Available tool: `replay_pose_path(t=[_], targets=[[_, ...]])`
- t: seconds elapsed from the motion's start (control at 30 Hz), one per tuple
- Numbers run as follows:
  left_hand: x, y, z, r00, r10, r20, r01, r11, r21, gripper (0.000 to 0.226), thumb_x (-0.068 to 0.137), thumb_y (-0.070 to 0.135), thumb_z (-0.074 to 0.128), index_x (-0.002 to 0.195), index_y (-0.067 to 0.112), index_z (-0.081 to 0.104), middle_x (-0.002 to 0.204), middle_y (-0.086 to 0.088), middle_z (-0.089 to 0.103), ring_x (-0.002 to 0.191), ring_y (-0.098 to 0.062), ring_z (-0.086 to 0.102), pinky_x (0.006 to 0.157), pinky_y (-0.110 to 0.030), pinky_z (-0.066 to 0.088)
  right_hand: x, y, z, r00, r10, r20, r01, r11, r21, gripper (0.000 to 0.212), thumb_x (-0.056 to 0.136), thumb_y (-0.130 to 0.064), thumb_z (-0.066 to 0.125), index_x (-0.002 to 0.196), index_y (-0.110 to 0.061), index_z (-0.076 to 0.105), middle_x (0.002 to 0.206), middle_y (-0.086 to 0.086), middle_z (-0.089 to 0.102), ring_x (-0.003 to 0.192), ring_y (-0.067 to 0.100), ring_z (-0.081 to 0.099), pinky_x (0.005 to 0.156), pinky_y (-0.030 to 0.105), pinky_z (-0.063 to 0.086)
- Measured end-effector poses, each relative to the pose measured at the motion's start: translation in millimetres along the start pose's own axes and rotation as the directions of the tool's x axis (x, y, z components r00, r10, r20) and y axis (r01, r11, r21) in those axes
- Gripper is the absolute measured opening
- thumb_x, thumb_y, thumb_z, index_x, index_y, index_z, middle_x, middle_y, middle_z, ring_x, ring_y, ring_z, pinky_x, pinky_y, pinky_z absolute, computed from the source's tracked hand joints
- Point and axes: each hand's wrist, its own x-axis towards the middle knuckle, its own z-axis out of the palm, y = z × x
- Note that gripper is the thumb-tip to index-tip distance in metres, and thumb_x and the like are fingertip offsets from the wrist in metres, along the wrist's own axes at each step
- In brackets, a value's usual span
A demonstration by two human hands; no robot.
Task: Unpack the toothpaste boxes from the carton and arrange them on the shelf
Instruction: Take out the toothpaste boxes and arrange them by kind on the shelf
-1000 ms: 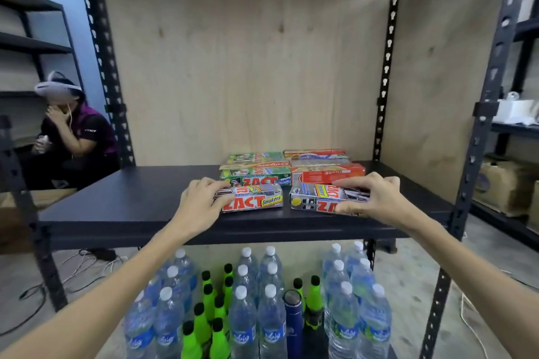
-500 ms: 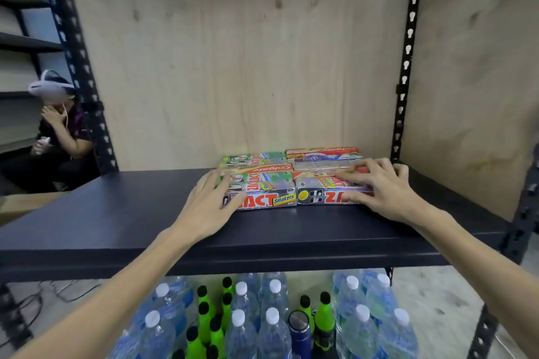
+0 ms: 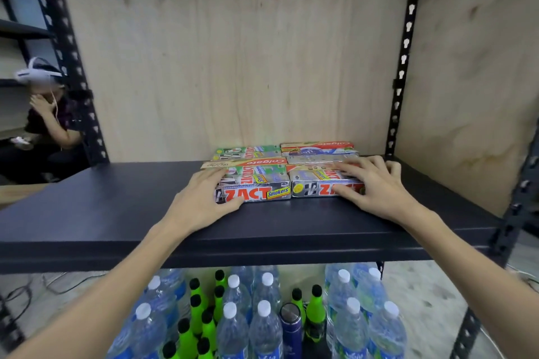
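Several toothpaste boxes lie flat in two columns on the black shelf [image 3: 87,213]. The front left Zact box [image 3: 256,192] and the front right Zact box [image 3: 315,188] sit side by side, touching the Colgate box [image 3: 256,162] and others behind them. My left hand [image 3: 201,201] grips the left end of the front left box, fingers over its top and thumb at its front. My right hand [image 3: 373,186] grips the right end of the front right box the same way. No carton is in view.
A plywood back panel [image 3: 233,52] and side panel [image 3: 466,81] close the shelf bay. Black uprights [image 3: 404,52] stand at the corners. Water bottles [image 3: 262,315] and green bottles [image 3: 204,323] crowd the level below. A person [image 3: 49,114] with a headset sits at far left.
Both hands have pushed the two front Zact boxes back from the shelf's front until they meet the rows behind. The view has moved closer to the shelf.
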Motion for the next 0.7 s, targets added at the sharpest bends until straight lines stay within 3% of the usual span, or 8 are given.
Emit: replay_pose_path(t=[0.2,0.37,0.47,0.6,0.7], targets=[[-10.4,5.3,-6.4,0.993,0.081,-0.088,-0.084,0.996,-0.028,0.082,0.082,0.061,0.067,0.148,0.021,0.041,0.154,0.000,0.043,0.141,-0.020,0.037,0.118,-0.042,0.030,-19.7,-18.5,-10.6,0.994,0.015,-0.104,-0.013,1.000,0.013,0.075,0.084,-0.080,0.040,0.145,-0.037,0.042,0.145,-0.008,0.042,0.127,0.017,0.032,0.101,0.039,0.024],[-38.3,14.3,-10.1,0.963,0.096,-0.253,-0.122,0.989,-0.088,0.063,0.087,0.052,0.063,0.140,0.024,0.047,0.146,0.005,0.050,0.134,-0.018,0.043,0.111,-0.040,0.038,-57.4,-54.5,-19.7,0.978,0.112,-0.177,-0.072,0.973,0.218,0.071,0.085,-0.075,0.046,0.143,-0.033,0.044,0.141,-0.010,0.045,0.125,0.016,0.033,0.099,0.036,0.026],[-81.3,23.9,-1.1,0.926,0.087,-0.368,-0.131,0.987,-0.095,0.058,0.093,0.048,0.058,0.143,0.020,0.045,0.145,0.004,0.049,0.135,-0.018,0.042,0.114,-0.036,0.033,-91.9,-94.0,-19.2,0.953,0.162,-0.255,-0.072,0.942,0.329,0.065,0.088,-0.065,0.056,0.144,-0.035,0.042,0.137,-0.010,0.045,0.120,0.017,0.036,0.099,0.037,0.030],[-166.3,19.1,29.9,0.923,0.114,-0.369,-0.158,0.983,-0.091,0.075,0.094,0.043,0.059,0.154,0.013,0.026,0.164,0.001,0.020,0.152,-0.015,0.015,0.124,-0.035,0.008,-153.5,-161.7,3.8,0.911,0.229,-0.344,-0.024,0.860,0.509,0.064,0.088,-0.045,0.068,0.144,-0.024,0.045,0.132,-0.001,0.042,0.121,0.015,0.036,0.104,0.025,0.025],[-234.8,-8.3,67.3,0.957,0.064,-0.283,-0.102,0.987,-0.123,0.083,0.094,0.043,0.060,0.158,0.014,0.015,0.167,0.005,0.006,0.153,-0.012,0.005,0.124,-0.033,0.008,-211.0,-204.6,49.4,0.929,0.287,-0.235,-0.072,0.761,0.645,0.064,0.089,-0.039,0.068,0.145,-0.023,0.040,0.134,-0.002,0.037,0.128,0.013,0.037,0.109,0.027,0.033]])
